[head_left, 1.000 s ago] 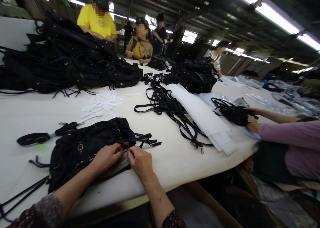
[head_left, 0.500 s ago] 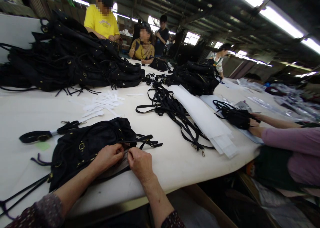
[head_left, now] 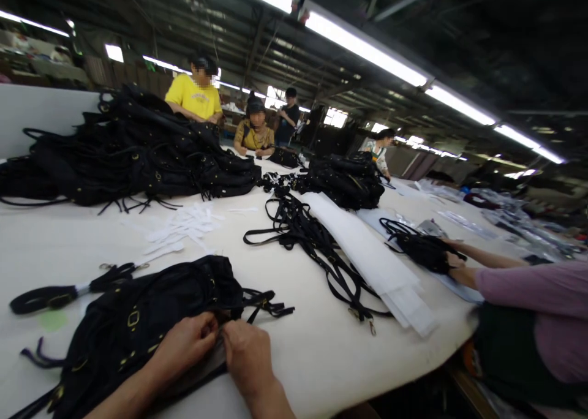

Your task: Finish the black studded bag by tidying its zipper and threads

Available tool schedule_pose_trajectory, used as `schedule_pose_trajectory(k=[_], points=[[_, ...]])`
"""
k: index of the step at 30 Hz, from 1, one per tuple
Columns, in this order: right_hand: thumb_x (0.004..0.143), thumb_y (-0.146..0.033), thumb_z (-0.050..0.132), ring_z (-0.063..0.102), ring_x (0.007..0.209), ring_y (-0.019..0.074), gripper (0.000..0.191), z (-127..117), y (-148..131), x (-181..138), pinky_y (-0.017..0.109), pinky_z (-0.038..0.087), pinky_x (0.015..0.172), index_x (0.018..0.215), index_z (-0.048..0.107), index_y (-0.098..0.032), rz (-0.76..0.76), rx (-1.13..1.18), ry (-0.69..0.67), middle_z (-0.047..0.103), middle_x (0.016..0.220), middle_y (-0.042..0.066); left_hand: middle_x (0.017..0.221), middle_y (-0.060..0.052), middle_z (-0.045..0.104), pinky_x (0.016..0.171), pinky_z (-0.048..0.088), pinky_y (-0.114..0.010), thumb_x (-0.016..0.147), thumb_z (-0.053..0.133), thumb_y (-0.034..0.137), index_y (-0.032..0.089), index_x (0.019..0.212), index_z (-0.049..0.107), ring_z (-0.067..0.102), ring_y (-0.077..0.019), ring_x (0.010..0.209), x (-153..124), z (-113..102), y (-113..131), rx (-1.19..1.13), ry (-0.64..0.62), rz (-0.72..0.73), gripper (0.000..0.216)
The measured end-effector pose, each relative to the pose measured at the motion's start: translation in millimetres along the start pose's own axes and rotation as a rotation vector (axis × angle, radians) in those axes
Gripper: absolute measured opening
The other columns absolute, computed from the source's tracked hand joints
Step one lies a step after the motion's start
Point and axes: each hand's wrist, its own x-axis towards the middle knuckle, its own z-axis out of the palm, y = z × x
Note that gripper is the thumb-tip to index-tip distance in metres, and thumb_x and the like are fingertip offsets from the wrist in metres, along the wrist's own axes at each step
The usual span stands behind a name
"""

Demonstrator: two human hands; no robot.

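Note:
A black handbag with brass-coloured buckles and studs lies on its side in front of me. My left hand is closed at the bag's opening, its fingers pinching the edge. Close beside it, my right hand is closed on the same opening, fingertips curled inward. What exactly is pinched between the fingers is hidden; brownish lining shows between the hands. Beyond the bag's left side lies a bundled black strap with a white band around it and metal clips.
Piled black bags stand at the back left, more bags at the back centre. White paper strips, loose black straps and white sheets lie on the table. A co-worker's lilac sleeve reaches in from the right.
My view has tilted upward, so the table and bag sit lower in the picture. Both hands keep their place at the bag's opening.

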Motion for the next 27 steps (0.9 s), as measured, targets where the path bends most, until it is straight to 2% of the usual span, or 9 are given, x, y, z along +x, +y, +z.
schedule_pose_trajectory(k=[3, 6, 11, 14, 18, 20, 23, 27], points=[[0.083, -0.014, 0.051, 0.065, 0.070, 0.0166, 0.012, -5, 1, 0, 0.028, 0.030, 0.055, 0.084, 0.057, -0.025, 0.005, 0.008, -0.010, 0.070, 0.078, -0.001, 0.069, 0.000, 0.070, 0.058, 0.039, -0.025, 0.080, 0.047, 0.019, 0.021, 0.077, 0.061, 0.066, -0.0179, 0.066, 5, 3, -2, -0.039, -0.003, 0.000, 0.014], [0.083, -0.011, 0.048, 0.068, 0.071, 0.0189, 0.021, -9, -1, 3, 0.030, 0.033, 0.053, 0.094, 0.058, -0.026, 0.006, 0.021, -0.029, 0.072, 0.080, -0.001, 0.068, 0.000, 0.070, 0.057, 0.040, -0.026, 0.081, 0.047, 0.021, 0.021, 0.077, 0.060, 0.066, -0.0189, 0.066, 7, 5, -3, -0.055, -0.007, -0.014, 0.014], [0.081, -0.009, 0.048, 0.069, 0.067, 0.0220, 0.026, -4, -1, 10, 0.030, 0.036, 0.051, 0.097, 0.058, -0.025, -0.038, -0.047, -0.102, 0.074, 0.080, 0.001, 0.073, -0.001, 0.072, 0.058, 0.041, -0.027, 0.083, 0.048, 0.023, 0.021, 0.080, 0.062, 0.067, -0.0192, 0.069, 10, 8, 0, -0.038, 0.006, -0.022, 0.015], [0.084, -0.011, 0.046, 0.070, 0.065, 0.0217, 0.022, -2, 1, 12, 0.031, 0.035, 0.050, 0.095, 0.059, -0.024, -0.067, -0.089, -0.122, 0.074, 0.078, 0.002, 0.077, -0.003, 0.074, 0.063, 0.044, -0.027, 0.084, 0.046, 0.024, 0.020, 0.079, 0.063, 0.069, -0.0196, 0.073, 6, 2, 6, -0.031, 0.006, 0.009, 0.018], [0.092, -0.020, 0.044, 0.071, 0.074, 0.0185, 0.018, -8, 2, 11, 0.028, 0.037, 0.055, 0.098, 0.060, -0.025, -0.007, 0.001, -0.131, 0.075, 0.085, 0.001, 0.071, -0.001, 0.072, 0.060, 0.046, -0.026, 0.090, 0.040, 0.029, 0.022, 0.090, 0.063, 0.068, -0.0177, 0.062, -4, -13, 13, -0.057, -0.064, 0.035, 0.024], [0.093, -0.024, 0.046, 0.071, 0.082, 0.0163, 0.018, -9, 4, 11, 0.026, 0.039, 0.060, 0.102, 0.060, -0.028, 0.057, 0.089, -0.131, 0.076, 0.091, -0.001, 0.075, 0.000, 0.074, 0.066, 0.048, -0.028, 0.090, 0.040, 0.027, 0.025, 0.101, 0.063, 0.069, -0.0185, 0.066, -8, -18, 14, 0.030, -0.042, 0.044, 0.026], [0.093, -0.026, 0.048, 0.070, 0.087, 0.0145, 0.020, -9, 6, 11, 0.024, 0.040, 0.065, 0.107, 0.061, -0.032, 0.115, 0.180, -0.145, 0.076, 0.097, -0.003, 0.095, -0.004, 0.076, 0.078, 0.049, -0.033, 0.090, 0.042, 0.028, 0.030, 0.114, 0.060, 0.071, -0.0246, 0.090, -11, -17, 14, 0.239, 0.021, 0.017, 0.030], [0.093, -0.028, 0.049, 0.070, 0.090, 0.0148, 0.020, -7, 5, 11, 0.025, 0.042, 0.069, 0.107, 0.062, -0.034, 0.155, 0.222, -0.149, 0.076, 0.099, -0.004, 0.100, -0.007, 0.075, 0.078, 0.050, -0.039, 0.091, 0.041, 0.031, 0.030, 0.119, 0.055, 0.070, -0.0304, 0.097, -12, -9, 15, 0.366, 0.024, -0.029, 0.031]])
